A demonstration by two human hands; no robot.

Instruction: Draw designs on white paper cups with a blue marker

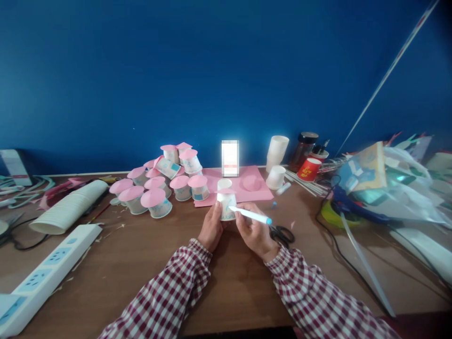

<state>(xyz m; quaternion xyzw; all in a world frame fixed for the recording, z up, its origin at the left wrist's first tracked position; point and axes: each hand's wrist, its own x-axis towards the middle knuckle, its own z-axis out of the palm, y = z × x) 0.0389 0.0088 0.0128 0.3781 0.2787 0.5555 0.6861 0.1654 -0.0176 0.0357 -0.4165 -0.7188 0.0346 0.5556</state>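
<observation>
My left hand [211, 228] is closed around an upturned paper cup [226, 205] with a pink paper disc on its base. My right hand [254, 231] grips a white pen with a blue cap [251, 215], its tip touching the cup's side. Both hands rest over the brown table [148, 254], just in front of a pink paper sheet [243, 186]. Another small white cup [224, 184] stands right behind the held one.
A pile of several pink-topped cups [160, 181] lies left of centre. A sleeve of stacked cups [68, 207] and a white power strip [42, 278] lie at the left. Scissors [282, 233] sit beside my right hand. White cups [276, 162], a jar, a red cup and plastic bags [384, 188] crowd the right.
</observation>
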